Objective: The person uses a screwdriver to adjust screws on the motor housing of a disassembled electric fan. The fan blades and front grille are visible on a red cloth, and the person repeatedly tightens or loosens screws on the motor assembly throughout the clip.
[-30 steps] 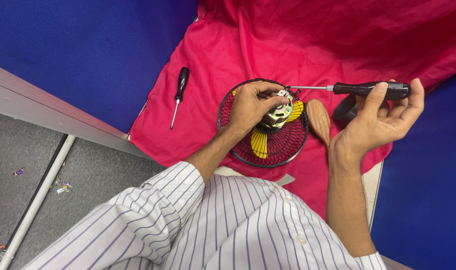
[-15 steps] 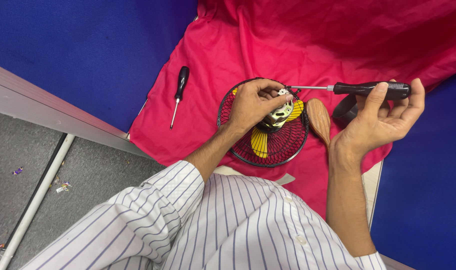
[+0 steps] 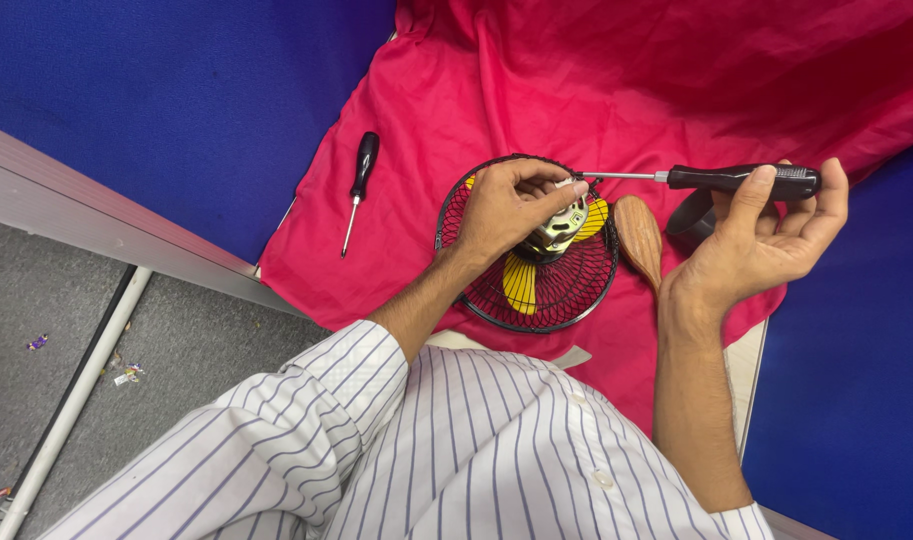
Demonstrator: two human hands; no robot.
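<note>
On the red cloth (image 3: 676, 70) lies a small fan (image 3: 528, 245) with a black grille and yellow blades. Left hand (image 3: 506, 205) rests on its hub, fingers pinched together at the motor. Right hand (image 3: 766, 235), to the right, is clamped on a black-handled screwdriver (image 3: 741, 178) whose tip meets the left fingertips. Between them lies a wooden piece (image 3: 638, 235). A second screwdriver (image 3: 359, 180) lies well left.
</note>
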